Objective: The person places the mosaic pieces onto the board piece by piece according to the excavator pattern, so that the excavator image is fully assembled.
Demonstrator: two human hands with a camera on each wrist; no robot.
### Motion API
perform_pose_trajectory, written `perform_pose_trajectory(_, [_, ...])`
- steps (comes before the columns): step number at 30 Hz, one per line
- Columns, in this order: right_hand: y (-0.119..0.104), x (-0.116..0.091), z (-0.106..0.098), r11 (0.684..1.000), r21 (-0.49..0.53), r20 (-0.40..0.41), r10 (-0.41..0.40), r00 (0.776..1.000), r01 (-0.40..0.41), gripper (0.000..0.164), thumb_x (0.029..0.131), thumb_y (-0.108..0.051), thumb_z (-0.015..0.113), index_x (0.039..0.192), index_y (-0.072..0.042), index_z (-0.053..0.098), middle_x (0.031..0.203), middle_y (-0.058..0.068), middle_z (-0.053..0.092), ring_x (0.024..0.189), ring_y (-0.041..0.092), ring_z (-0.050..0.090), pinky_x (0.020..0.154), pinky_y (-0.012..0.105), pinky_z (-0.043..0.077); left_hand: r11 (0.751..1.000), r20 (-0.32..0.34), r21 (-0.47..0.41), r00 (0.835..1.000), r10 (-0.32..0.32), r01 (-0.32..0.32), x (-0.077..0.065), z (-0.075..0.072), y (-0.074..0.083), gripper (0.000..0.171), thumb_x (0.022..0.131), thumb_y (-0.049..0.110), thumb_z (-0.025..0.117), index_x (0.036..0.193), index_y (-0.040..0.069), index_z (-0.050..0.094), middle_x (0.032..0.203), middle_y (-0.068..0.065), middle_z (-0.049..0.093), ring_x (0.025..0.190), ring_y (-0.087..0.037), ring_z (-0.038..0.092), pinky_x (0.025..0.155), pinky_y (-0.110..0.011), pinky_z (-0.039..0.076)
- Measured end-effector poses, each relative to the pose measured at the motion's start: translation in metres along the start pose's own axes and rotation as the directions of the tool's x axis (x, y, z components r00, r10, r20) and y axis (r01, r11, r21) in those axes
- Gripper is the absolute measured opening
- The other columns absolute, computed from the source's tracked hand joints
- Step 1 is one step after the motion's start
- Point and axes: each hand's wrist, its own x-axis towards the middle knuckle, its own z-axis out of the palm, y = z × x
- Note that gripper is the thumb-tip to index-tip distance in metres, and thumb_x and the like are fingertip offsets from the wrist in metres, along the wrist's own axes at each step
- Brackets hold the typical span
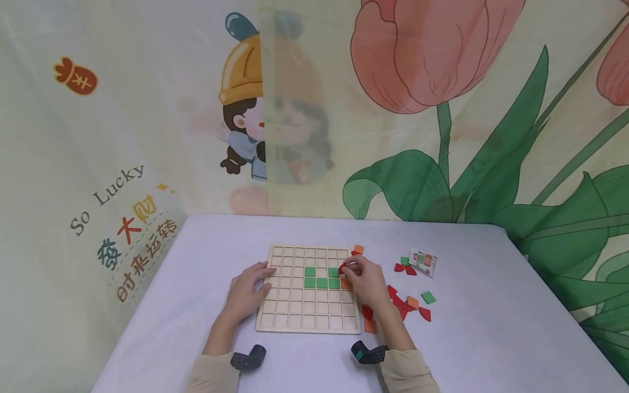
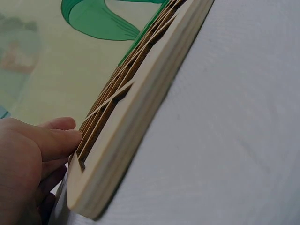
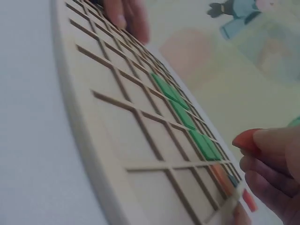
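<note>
Right hand (image 1: 367, 284) pinches a small flat red curved-edged piece (image 3: 245, 139) over the board's right side; left hand (image 1: 244, 293) has fingers relaxed against the left rim of the pale wooden grid board (image 1: 285, 308), which sits mid-tabletop (image 1: 304, 360). Likely step: seating red in the cell behind the square orange tile (image 1: 346, 284), beside the square green tiles (image 1: 321, 283). I'd keep left steady, square the piece to the cell walls, lower flat, don't nudge neighbours. Loose red pieces (image 1: 399, 302) lie toward the tabletop's right edge. Printed plastic sachet (image 1: 423, 262), toward the back-right corner: print too small to read. Wall lettering (image 1: 108, 199) beyond the back-left corner: "So Lucky", "發大财", "时来运转".
</note>
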Motion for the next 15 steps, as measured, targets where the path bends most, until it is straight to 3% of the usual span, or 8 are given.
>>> perform_pose_trajectory(7, [-0.005,0.002,0.02,0.994,-0.067,-0.045,-0.084,0.995,0.081,0.016,0.085,-0.02,0.072,0.1,-0.017,0.068,0.088,-0.003,0.067,0.077,0.011,0.06,0.068,0.021,0.054,1.0,-0.009,-0.002,1.0,0.002,-0.002,0.001,-0.001,-0.002,0.037,0.088,0.016,0.062,0.125,0.014,0.062,0.144,-0.011,0.048,0.137,-0.032,0.037,0.11,-0.058,0.024])
perform_pose_trajectory(15, [-0.012,0.005,0.035,0.976,-0.147,-0.07,-0.172,0.983,0.16,0.019,0.085,-0.02,0.072,0.103,-0.017,0.07,0.084,-0.005,0.07,0.071,0.011,0.053,0.062,0.022,0.046,1.0,-0.015,0.0,1.0,0.004,-0.004,0.002,0.001,-0.004,0.036,0.088,0.016,0.063,0.124,0.016,0.062,0.144,-0.009,0.048,0.138,-0.031,0.038,0.11,-0.058,0.026])
